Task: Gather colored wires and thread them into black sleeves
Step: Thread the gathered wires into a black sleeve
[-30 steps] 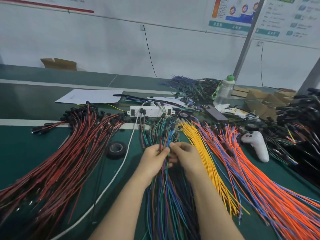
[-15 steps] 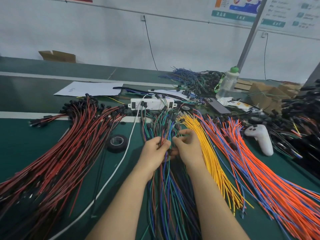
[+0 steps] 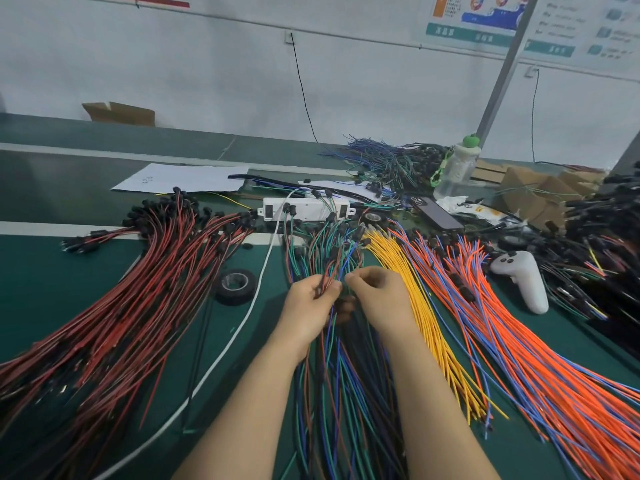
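Fingers (image 3: 323,289) of my left hand (image 3: 308,306) clamp a few red, green and blue wires (image 3: 337,268) raised from the mixed bundle (image 3: 346,393) on the green table (image 3: 52,278); my right hand (image 3: 377,299) pinches the same wires just beside it.

Three wire fans lie on the desk (image 3: 52,278), spreading toward its near edge: a left bundle (image 3: 138,306), a middle bundle (image 3: 346,393) and a right bundle (image 3: 536,358). Between the left and middle ones lie a tape roll (image 3: 236,286) and a cord (image 3: 242,323). The cord runs back to a power strip (image 3: 304,207) behind the middle bundle. A controller (image 3: 523,278) lies right of the right bundle. A phone (image 3: 438,213) lies right of the strip, with a bottle (image 3: 455,171) behind it and cartons (image 3: 536,192) to the bottle's right. Paper (image 3: 183,178) lies behind the left bundle.
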`<state>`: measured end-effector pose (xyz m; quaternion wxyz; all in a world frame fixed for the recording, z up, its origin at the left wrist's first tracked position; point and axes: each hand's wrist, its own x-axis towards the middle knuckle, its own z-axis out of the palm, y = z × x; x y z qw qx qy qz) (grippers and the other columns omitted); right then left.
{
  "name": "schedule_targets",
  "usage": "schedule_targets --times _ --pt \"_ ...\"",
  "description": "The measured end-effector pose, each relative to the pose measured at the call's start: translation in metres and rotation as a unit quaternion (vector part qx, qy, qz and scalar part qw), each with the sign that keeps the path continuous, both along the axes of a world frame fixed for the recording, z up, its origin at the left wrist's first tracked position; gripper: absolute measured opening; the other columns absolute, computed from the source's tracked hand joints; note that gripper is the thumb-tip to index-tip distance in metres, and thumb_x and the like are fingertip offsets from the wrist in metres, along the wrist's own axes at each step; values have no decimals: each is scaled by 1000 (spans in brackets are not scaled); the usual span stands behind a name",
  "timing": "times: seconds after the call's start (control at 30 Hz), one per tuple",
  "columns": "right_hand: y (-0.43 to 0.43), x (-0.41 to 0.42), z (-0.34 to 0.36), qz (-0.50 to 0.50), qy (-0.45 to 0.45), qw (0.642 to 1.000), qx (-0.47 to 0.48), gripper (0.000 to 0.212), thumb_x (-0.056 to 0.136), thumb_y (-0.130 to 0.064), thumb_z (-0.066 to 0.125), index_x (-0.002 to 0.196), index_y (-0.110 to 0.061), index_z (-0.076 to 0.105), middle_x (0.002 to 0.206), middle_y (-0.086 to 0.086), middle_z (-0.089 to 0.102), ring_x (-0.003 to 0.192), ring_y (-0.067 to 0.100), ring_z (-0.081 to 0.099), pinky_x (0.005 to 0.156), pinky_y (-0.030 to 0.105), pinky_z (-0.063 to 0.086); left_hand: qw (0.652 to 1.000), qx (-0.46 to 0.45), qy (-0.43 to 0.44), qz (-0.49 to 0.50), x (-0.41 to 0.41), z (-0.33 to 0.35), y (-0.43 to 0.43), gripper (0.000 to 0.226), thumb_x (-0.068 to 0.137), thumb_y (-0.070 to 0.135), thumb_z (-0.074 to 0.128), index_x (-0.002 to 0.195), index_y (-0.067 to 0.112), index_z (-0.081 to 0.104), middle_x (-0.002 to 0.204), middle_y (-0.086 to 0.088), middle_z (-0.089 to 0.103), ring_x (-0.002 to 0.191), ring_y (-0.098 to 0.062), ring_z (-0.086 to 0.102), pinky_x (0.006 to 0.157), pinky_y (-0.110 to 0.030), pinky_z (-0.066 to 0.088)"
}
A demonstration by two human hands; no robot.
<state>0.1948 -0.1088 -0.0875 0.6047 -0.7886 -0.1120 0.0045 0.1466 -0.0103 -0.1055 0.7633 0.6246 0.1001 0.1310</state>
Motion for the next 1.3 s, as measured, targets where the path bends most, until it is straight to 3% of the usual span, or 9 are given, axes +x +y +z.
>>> schedule_targets --times 0.27,0.5,0.67,0.8,0.87,0.93,1.03,1.2,1.3 --pt "10 -2 -7 -32 20 998 50 20 88 -12 62 69 -14 57 66 10 59 71 43 63 75 62 51 999 16 10 35 7 -7 3 15 95 10 53 83 4 61 66 0 69 64 -10 67 72 -31 58" --pt "6 -6 -3 -21 -49 998 -13 32 86 -3 56 91 -34 50 82 -3 56 70 32 62 70 52 54 999 42 -3 32 4 -6 0 17 94 8 53 81 5 63 68 -4 67 63 -11 65 59 -25 56" --pt "5 -4 -6 -16 -80 993 -83 31 91 -11 53 113 -30 61 101 6 61 86 24 61 85 42 50 992 117 -4 40 7 -10 0 15 92 13 57 84 3 64 73 -10 63 70 -20 60 69 -40 56" --pt "6 -1 -7 -45 -83 993 -64 7 90 -20 61 97 -18 62 98 4 64 89 26 63 83 43 51 992 127 3 25 6 -11 -1 18 91 20 59 84 4 65 77 -18 67 73 -33 64 74 -46 56" --pt "6 0 -7 -58 -75 995 -42 5 88 -14 63 90 -15 59 90 3 64 82 22 62 74 33 53 992 125 10 33 7 -10 0 21 94 21 56 85 5 66 82 -20 69 79 -38 66 77 -48 56" --pt "6 0 -7 -52 -65 997 6 12 88 -6 61 88 -17 55 84 4 61 73 21 60 64 27 51 995 87 13 40 8 -9 0 23 96 19 51 82 9 66 75 -13 69 68 -25 68 66 -35 58" --pt "6 0 -5 -25 -60 995 78 19 87 2 59 94 -15 54 76 1 54 71 18 54 70 32 45 999 28 20 32 7 -6 0 21 95 16 53 76 14 62 61 2 58 47 -1 53 49 -15 47" --pt "5 1 -4 -5 -41 995 96 22 89 5 55 88 -16 60 69 0 54 65 15 48 65 29 40 995 -95 21 33 6 -3 1 15 93 9 56 79 11 64 66 1 60 57 -4 57 55 -17 52" --pt "4 0 -5 -21 -29 999 29 16 89 -8 60 78 -20 64 73 2 63 67 17 57 70 34 48 996 -83 11 21 5 -2 0 12 93 8 56 84 9 64 78 -3 63 64 -6 63 56 -18 52"
